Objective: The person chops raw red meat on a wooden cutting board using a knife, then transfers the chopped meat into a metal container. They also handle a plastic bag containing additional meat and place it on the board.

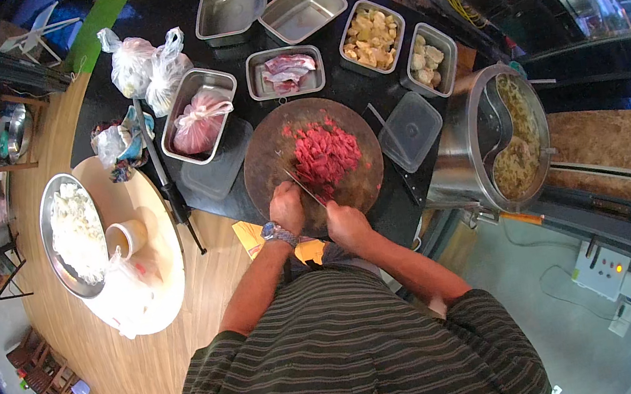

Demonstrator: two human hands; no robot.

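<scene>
A round wooden chopping board lies before me on the black table. Chopped red meat is heaped on it, right of centre, with small bits scattered around. My right hand grips a knife at the board's near edge. Its blade slants away to the left along the near-left side of the heap. My left hand, with a watch on its wrist, is at the board's near-left part, close to the blade's far end. Its fingers look curled, and whether they touch the blade is hidden.
Behind the board stand metal trays with raw meat slabs, yellowish pieces and meatballs. To the left are a tray with bagged meat and a bowl of white noodles. A tall divided pot with broth stands right.
</scene>
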